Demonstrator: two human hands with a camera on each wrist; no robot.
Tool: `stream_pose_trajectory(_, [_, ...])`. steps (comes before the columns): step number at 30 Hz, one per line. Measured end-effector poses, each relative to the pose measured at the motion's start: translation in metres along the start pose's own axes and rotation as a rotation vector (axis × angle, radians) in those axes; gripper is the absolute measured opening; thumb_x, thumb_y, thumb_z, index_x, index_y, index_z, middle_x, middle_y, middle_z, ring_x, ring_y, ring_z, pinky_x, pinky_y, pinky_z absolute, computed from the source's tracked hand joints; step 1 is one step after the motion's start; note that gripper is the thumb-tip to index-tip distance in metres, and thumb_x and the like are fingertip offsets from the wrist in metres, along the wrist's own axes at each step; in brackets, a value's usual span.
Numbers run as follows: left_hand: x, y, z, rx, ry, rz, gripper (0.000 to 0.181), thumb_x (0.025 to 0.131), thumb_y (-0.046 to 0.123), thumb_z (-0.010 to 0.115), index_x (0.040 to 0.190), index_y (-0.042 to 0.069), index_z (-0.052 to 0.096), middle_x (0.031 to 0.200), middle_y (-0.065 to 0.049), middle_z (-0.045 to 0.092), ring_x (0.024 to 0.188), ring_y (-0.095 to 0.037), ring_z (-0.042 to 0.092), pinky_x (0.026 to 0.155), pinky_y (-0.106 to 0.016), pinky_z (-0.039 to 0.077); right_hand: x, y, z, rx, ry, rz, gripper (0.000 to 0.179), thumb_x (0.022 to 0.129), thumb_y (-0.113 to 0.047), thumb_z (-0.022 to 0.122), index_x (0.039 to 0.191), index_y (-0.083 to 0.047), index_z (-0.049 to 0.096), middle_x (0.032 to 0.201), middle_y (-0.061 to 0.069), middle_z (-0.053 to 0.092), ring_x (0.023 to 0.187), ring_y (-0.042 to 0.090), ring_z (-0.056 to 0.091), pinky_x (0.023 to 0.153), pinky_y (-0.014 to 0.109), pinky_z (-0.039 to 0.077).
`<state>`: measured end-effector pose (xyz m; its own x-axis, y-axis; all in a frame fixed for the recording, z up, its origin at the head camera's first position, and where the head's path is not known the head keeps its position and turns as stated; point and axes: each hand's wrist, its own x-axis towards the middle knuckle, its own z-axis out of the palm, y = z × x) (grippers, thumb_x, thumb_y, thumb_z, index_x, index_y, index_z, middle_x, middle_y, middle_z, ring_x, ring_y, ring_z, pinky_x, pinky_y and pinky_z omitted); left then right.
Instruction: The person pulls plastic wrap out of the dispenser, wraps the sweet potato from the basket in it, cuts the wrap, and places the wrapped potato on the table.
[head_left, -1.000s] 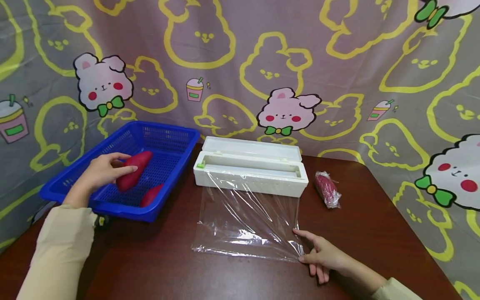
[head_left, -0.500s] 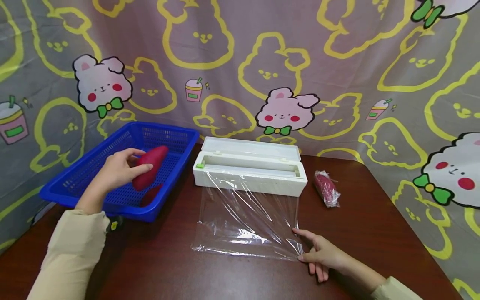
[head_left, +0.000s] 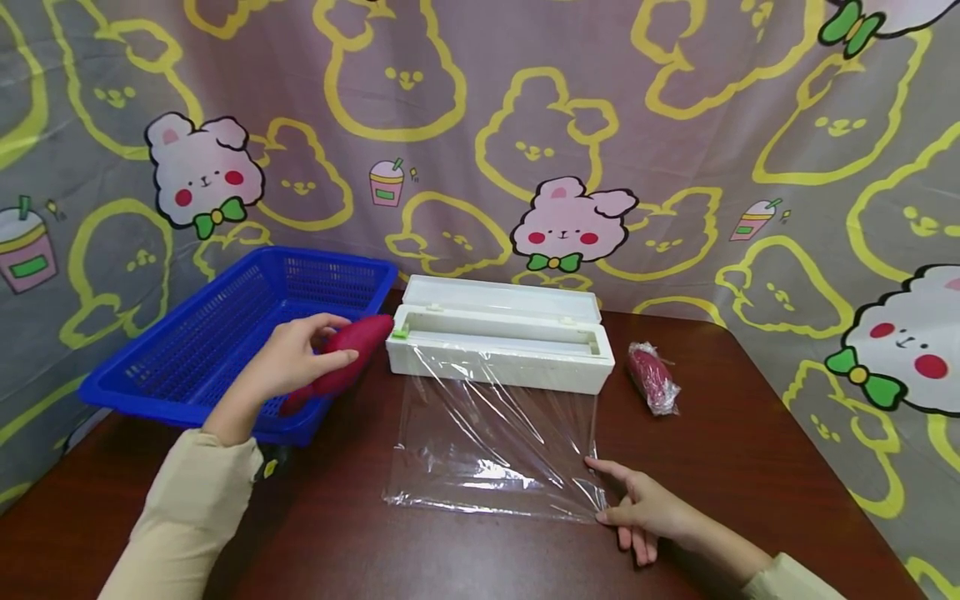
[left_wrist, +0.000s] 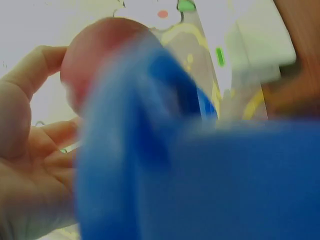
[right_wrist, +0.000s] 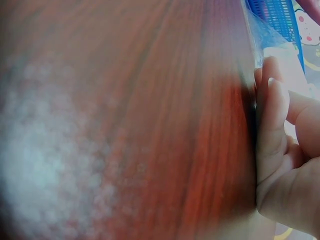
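Since a second ago the left hand (head_left: 296, 360) has carried its red sweet potato (head_left: 347, 354) out of the blue basket (head_left: 191, 354); the potato is now above the basket's right rim, its tip just beside the left end of the white film dispenser (head_left: 501, 343). Right hand (head_left: 647, 510) unchanged.

Head view. Count: sweet potatoes, 2 plainly seen: 1 bare, gripped with left fingers and thumb curled round it; 1 wrapped sweet potato (head_left: 654, 377) in clear film, lying on the brown table (head_left: 750, 467) right of the dispenser, well apart from both hands. A second bare potato lay in the basket a second ago; the hand now covers that spot, so cannot tell. Baskets: 1. Dispensers: 1, lid open. Film sheets: 1, the sheet of cling film (head_left: 498, 442) drawn from the dispenser and spread flat on the table. Right hand: fingers straight, pressing the sheet's near right corner.

Left wrist view. Heavy blur. Left hand (left_wrist: 30, 165) at left, sweet potato (left_wrist: 95, 60) above the fingers, basket (left_wrist: 210, 180) rim filling the foreground, dispenser (left_wrist: 260, 42) at upper right.

Right wrist view. Table (right_wrist: 125, 120) fills most of the frame. Right hand (right_wrist: 282, 165) at the right edge, fingers (right_wrist: 270, 120) extended flat on the surface. Basket (right_wrist: 277, 15) at top right.
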<state>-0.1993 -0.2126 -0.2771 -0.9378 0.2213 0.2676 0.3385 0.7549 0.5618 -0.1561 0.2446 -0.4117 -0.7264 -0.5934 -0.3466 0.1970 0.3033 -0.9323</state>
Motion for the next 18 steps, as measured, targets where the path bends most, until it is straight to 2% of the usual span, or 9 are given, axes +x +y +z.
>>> stream_pose_trajectory(6, [0.010, 0.014, 0.016, -0.071, -0.083, 0.078, 0.045, 0.079, 0.021, 0.068, 0.113, -0.004, 0.055, 0.094, -0.017, 0.062, 0.083, -0.026, 0.057, 0.069, -0.040, 0.044, 0.000, 0.000, 0.000, -0.002, 0.000, -0.004, 0.076, 0.085, -0.014, 0.060, 0.142, -0.006, 0.010, 0.052, 0.006, 0.054, 0.038, 0.012, 0.054, 0.035, 0.025, 0.043])
stream_pose_trajectory(12, [0.018, 0.020, 0.034, -0.121, -0.172, 0.172, 0.044, 0.078, 0.017, 0.069, 0.114, -0.005, 0.055, 0.096, -0.016, 0.063, 0.083, -0.024, 0.060, 0.074, -0.041, 0.046, -0.001, 0.000, 0.001, -0.016, 0.013, -0.006, 0.075, 0.085, -0.015, 0.060, 0.142, -0.007, 0.011, 0.052, 0.007, 0.054, 0.037, 0.011, 0.053, 0.035, 0.025, 0.043])
stream_pose_trajectory(18, [0.024, 0.025, 0.054, -0.149, -0.208, 0.258, 0.044, 0.078, 0.015, 0.069, 0.114, -0.005, 0.056, 0.095, -0.012, 0.063, 0.082, -0.021, 0.059, 0.073, -0.036, 0.047, -0.001, -0.001, 0.001, -0.024, 0.018, -0.006, 0.075, 0.085, -0.014, 0.060, 0.142, -0.006, 0.012, 0.053, 0.007, 0.054, 0.037, 0.011, 0.053, 0.035, 0.025, 0.043])
